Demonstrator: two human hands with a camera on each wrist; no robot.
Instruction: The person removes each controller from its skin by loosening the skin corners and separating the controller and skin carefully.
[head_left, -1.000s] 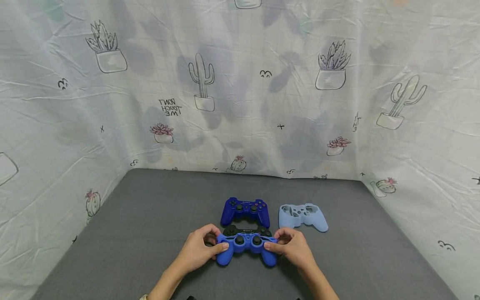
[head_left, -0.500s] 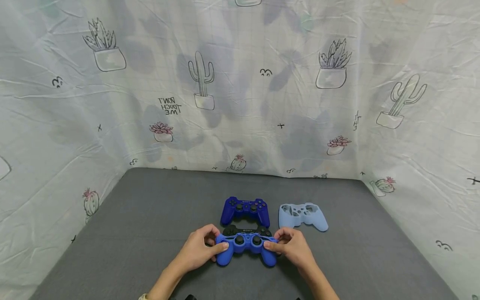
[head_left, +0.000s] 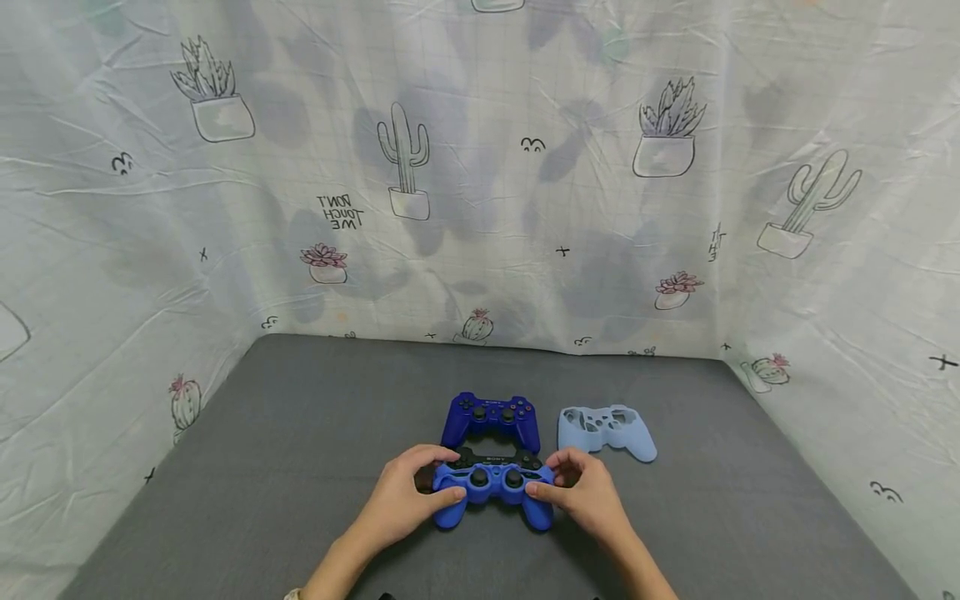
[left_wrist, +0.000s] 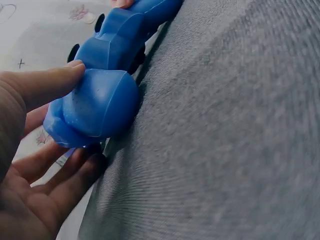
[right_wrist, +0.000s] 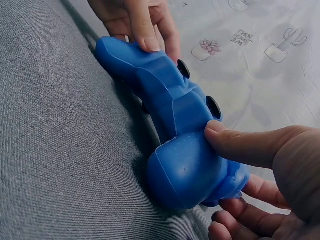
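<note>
A black game controller (head_left: 491, 461) lies on the grey cloth, its lower part inside a bright blue silicone cover (head_left: 492, 483). The black top edge with the SONY lettering shows above the cover, and two black thumbsticks poke through it. My left hand (head_left: 405, 492) holds the left end, thumb on the blue grip and index finger on the black upper edge. At the right end, my right hand (head_left: 588, 492) pinches the cover, thumb on its front and fingers curled behind. In the right wrist view, the cover (right_wrist: 187, 170) bulges around the near grip.
Just behind lies a dark blue game controller (head_left: 491, 417). A pale blue silicone cover (head_left: 607, 432) with cut-out holes lies behind the right hand. White curtain (head_left: 480, 183) printed with cacti encloses the back and sides of the grey-covered surface (head_left: 300, 417).
My left index finger has shifted from the cover's left corner inward onto the black upper edge of the controller. The right hand has hardly moved.
</note>
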